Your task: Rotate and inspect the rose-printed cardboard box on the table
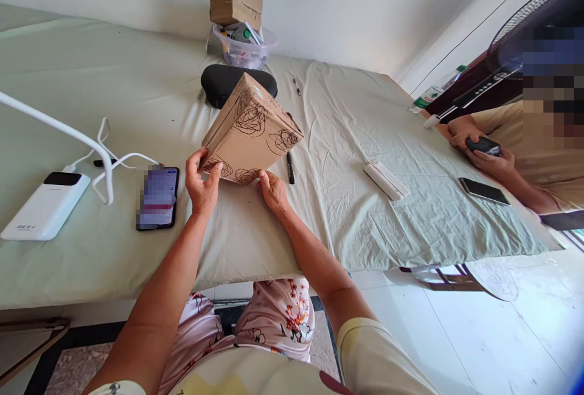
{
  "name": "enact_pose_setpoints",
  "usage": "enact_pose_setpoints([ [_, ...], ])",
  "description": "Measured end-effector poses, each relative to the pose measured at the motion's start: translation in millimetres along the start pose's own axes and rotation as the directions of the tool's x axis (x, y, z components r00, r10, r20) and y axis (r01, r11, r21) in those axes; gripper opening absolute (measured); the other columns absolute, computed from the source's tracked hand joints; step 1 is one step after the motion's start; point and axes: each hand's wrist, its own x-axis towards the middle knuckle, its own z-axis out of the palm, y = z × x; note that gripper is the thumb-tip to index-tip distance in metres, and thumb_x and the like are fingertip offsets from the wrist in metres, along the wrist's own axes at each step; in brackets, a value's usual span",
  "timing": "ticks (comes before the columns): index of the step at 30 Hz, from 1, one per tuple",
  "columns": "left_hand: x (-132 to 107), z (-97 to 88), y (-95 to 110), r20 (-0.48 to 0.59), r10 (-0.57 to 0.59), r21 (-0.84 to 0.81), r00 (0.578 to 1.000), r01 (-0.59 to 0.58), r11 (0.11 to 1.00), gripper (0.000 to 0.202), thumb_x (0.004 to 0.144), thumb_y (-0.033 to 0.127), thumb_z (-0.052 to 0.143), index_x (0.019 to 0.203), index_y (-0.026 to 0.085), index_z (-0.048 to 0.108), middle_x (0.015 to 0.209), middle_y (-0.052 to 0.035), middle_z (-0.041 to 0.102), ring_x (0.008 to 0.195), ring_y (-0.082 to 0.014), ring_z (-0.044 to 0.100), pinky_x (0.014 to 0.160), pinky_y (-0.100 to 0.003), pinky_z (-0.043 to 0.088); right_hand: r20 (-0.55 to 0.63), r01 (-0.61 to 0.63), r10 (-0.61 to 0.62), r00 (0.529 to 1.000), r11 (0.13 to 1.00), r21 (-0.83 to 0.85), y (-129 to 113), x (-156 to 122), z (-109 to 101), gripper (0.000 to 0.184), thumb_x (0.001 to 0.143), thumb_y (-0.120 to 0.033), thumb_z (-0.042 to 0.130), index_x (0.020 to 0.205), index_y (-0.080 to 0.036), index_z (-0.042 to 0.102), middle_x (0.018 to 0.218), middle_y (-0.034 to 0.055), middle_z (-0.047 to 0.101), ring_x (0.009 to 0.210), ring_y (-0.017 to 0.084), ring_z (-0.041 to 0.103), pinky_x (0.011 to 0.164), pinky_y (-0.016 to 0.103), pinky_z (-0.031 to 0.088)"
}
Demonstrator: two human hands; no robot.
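Observation:
A brown cardboard box [260, 139] with black scribbled loops near its corners is tilted up between my hands. My left hand [203, 185] grips its lower left corner, thumb on the scribbled face. At the lower right edge, my right hand [272, 191] holds it with the thumb on the front and the other fingers mostly hidden. Just right of the box a black pen [291, 168] lies on the cloth. Behind it is a black zip case [214, 84], partly covered by the box.
A phone [157, 200] and white power bank [48, 203] with a cable lie left. At the back, a plastic basket [241, 51] carries another carton [235, 2]. Rightward are a white object [387, 180], another phone [483, 191], a bottle [429, 97], and a person's hands [490, 154] holding a dark object.

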Motion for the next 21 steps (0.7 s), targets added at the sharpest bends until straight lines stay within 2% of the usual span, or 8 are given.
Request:
enact_pose_setpoints([
  [3, 2, -1.7, 3, -0.007, 0.029, 0.000, 1.000, -0.029, 1.000, 0.050, 0.096, 0.057, 0.070, 0.128, 0.019, 0.063, 0.136, -0.0141, 0.068, 0.131, -0.0245, 0.067, 0.113, -0.039, 0.054, -0.019, 0.000, 0.001, 1.000, 0.998, 0.059, 3, 3, -2, 0.072, 0.098, -0.084, 0.034, 0.090, -0.024, 0.071, 0.085, 0.0052, 0.074, 0.081, 0.021, 0.071, 0.082, 0.034, 0.055],
  [6, 4, -4.2, 7, -0.010, 0.084, 0.061, 0.996, -0.083, 0.995, 0.043, 0.098, 0.054, 0.067, 0.125, 0.019, 0.065, 0.133, -0.0133, 0.071, 0.128, -0.0234, 0.069, 0.112, -0.039, 0.055, -0.131, 0.001, 0.024, 0.991, 0.983, 0.184, 9, 9, -3, 0.066, 0.091, -0.080, 0.058, 0.121, -0.023, 0.070, 0.106, 0.0074, 0.077, 0.081, 0.019, 0.071, 0.080, 0.035, 0.059],
  [9, 6, -7.1, 12, 0.006, 0.160, 0.142, 0.987, -0.159, 0.977, 0.037, 0.100, 0.050, 0.065, 0.123, 0.020, 0.066, 0.130, -0.0127, 0.073, 0.126, -0.0232, 0.069, 0.113, -0.040, 0.053, -0.285, 0.045, 0.039, 0.958, 0.958, 0.282, 17, 15, -6, 0.093, 0.083, -0.073, 0.075, 0.158, -0.027, 0.043, 0.132, 0.0122, 0.070, 0.086, 0.018, 0.071, 0.080, 0.036, 0.062],
  [11, 8, -9.2, 16, 0.028, 0.218, 0.188, 0.976, -0.219, 0.957, 0.034, 0.101, 0.047, 0.065, 0.123, 0.021, 0.067, 0.130, -0.0125, 0.073, 0.126, -0.0238, 0.068, 0.114, -0.042, 0.052, -0.364, 0.084, 0.028, 0.931, 0.954, 0.287, 20, 18, -10, 0.105, 0.082, -0.069, 0.077, 0.167, -0.033, 0.027, 0.143, 0.0134, 0.063, 0.095, 0.019, 0.071, 0.082, 0.035, 0.063],
  [14, 10, -12.0, 21, 0.069, 0.304, 0.232, 0.950, -0.311, 0.921, 0.029, 0.103, 0.043, 0.064, 0.121, 0.022, 0.070, 0.130, -0.0123, 0.074, 0.129, -0.0249, 0.067, 0.117, -0.045, 0.050, -0.449, 0.132, -0.003, 0.893, 0.957, 0.257, 21, 20, -20, 0.107, 0.086, -0.066, 0.075, 0.170, -0.038, 0.016, 0.153, 0.0138, 0.053, 0.110, 0.022, 0.069, 0.085, 0.037, 0.063],
  [17, 12, -13.8, 24, 0.126, 0.344, 0.253, 0.931, -0.365, 0.896, 0.029, 0.104, 0.043, 0.061, 0.121, 0.022, 0.071, 0.132, -0.0124, 0.073, 0.132, -0.0261, 0.065, 0.120, -0.048, 0.047, -0.492, 0.175, -0.047, 0.869, 0.960, 0.219, 21, 19, -28, 0.089, 0.090, -0.063, 0.072, 0.165, -0.038, 0.032, 0.156, 0.0131, 0.050, 0.121, 0.025, 0.064, 0.090, 0.039, 0.063],
  [19, 12, -14.3, 25, 0.139, 0.352, 0.251, 0.926, -0.376, 0.892, 0.029, 0.105, 0.042, 0.059, 0.121, 0.022, 0.072, 0.133, -0.0127, 0.072, 0.135, -0.0264, 0.063, 0.121, -0.048, 0.046, -0.473, 0.181, -0.063, 0.879, 0.961, 0.208, 22, 20, -30, 0.068, 0.092, -0.060, 0.069, 0.152, -0.032, 0.051, 0.147, 0.0126, 0.058, 0.120, 0.024, 0.064, 0.091, 0.039, 0.062],
  [21, 11, -14.3, 25, 0.115, 0.350, 0.257, 0.929, -0.369, 0.893, 0.030, 0.106, 0.042, 0.058, 0.122, 0.022, 0.073, 0.136, -0.0136, 0.069, 0.137, -0.0262, 0.062, 0.121, -0.047, 0.046, -0.438, 0.155, -0.046, 0.898, 0.964, 0.216, 23, 21, -27, 0.055, 0.093, -0.058, 0.068, 0.138, -0.028, 0.060, 0.132, 0.0112, 0.066, 0.112, 0.023, 0.067, 0.090, 0.039, 0.062],
])
